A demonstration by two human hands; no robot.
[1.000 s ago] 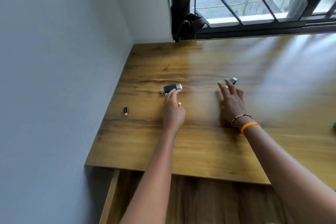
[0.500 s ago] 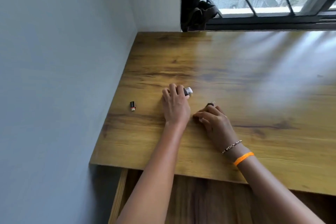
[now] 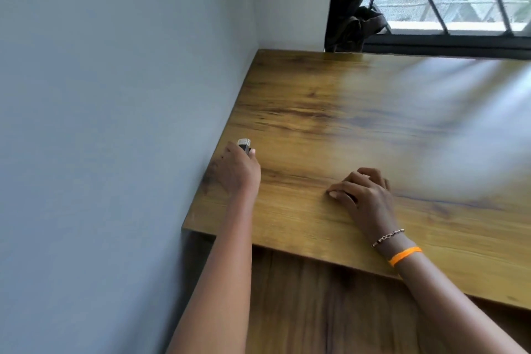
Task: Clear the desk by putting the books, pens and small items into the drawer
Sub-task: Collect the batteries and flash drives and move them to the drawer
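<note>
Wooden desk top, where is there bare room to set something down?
The wooden desk top is bare from the back corner at the grey wall along the black window frame and rightwards. It is crowded only near the front: left hand holding a small black-and-clear device, right hand resting.

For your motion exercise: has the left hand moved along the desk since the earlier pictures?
Yes. The left hand, holding the small black device, has moved left, toward the wall-side desk edge.

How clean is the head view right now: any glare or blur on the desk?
Head view: window glare washes out the desk toward the right; motion blur softens the wood grain; the left hand and its small black-and-clear item read slightly soft; wide-angle tilt.
</note>
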